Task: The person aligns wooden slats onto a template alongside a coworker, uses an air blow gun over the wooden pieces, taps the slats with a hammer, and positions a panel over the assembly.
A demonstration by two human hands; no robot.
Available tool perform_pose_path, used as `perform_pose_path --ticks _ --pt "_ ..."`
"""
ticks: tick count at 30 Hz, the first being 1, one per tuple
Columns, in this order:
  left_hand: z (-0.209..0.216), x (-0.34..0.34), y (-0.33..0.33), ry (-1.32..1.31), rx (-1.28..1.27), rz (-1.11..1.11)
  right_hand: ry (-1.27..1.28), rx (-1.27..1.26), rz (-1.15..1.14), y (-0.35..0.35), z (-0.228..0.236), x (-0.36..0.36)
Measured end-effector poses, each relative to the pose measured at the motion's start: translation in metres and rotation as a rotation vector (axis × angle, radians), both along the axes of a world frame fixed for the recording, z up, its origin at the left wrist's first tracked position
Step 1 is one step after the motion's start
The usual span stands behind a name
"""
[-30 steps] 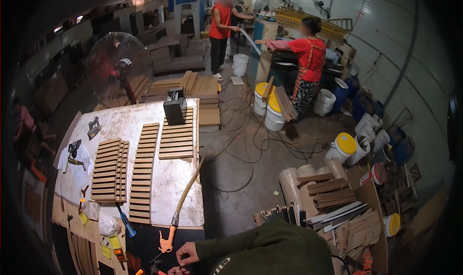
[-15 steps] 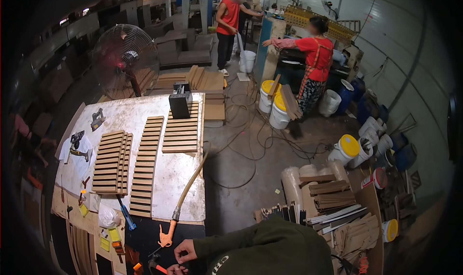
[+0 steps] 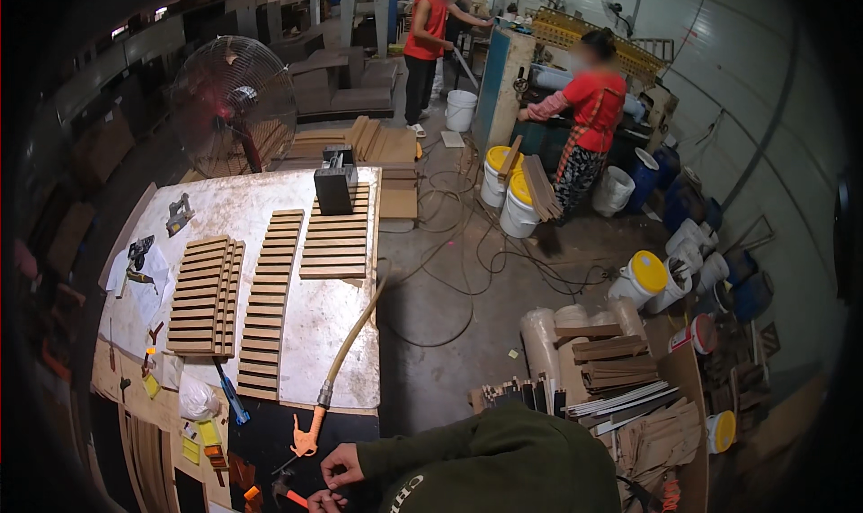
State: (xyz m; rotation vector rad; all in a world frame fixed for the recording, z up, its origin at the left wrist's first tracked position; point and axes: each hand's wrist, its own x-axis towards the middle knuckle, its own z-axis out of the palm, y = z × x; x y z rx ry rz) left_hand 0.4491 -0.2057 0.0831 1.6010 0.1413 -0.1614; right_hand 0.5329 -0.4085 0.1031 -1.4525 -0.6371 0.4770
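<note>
At the lower edge, my right hand (image 3: 342,465) comes in from a dark green sleeve, thumb and fingers closed in a pinch. Just below it is my left hand (image 3: 325,500), its fingers also drawn together and partly cut off by the frame. Whatever they hold is too small to make out. Beside my left hand lies a hammer (image 3: 295,497) with an orange-red handle and a dark head. An orange air blow gun (image 3: 306,435) on a tan hose (image 3: 357,330) rests on the black surface just beyond my right hand.
Slatted wooden panels (image 3: 271,306) and a stacked set (image 3: 203,295) lie on the white worktable (image 3: 342,374). A staple gun (image 3: 179,214) and a black device (image 3: 334,189) stand farther back. Wood strips (image 3: 616,365) fill the right side. A fan (image 3: 235,104) and co-workers (image 3: 598,108) are beyond.
The view has shifted slightly. My hands remain close together, with my left hand showing a little more. The co-worker in the apron has drawn in and lowered an outstretched arm.
</note>
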Motion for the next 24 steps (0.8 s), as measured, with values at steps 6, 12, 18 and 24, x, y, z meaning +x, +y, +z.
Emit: perform_pose_path --ticks 6,12,18,24 --pt "-0.001 0.001 0.002 0.003 -0.07 -0.004 -0.013 -0.001 0.002 0.002 -0.001 0.0" --pt "0.007 0.0 -0.005 0.027 -0.106 0.026 -0.01 0.003 -0.001 0.002 -0.005 0.002" --pt "0.094 0.01 -0.004 -0.283 -0.29 -0.692 -0.019 0.0 -0.016 0.004 -0.01 0.003" --pt "0.196 0.013 -0.028 -0.558 -0.281 -1.006 0.016 0.028 0.02 0.007 -0.011 0.002"
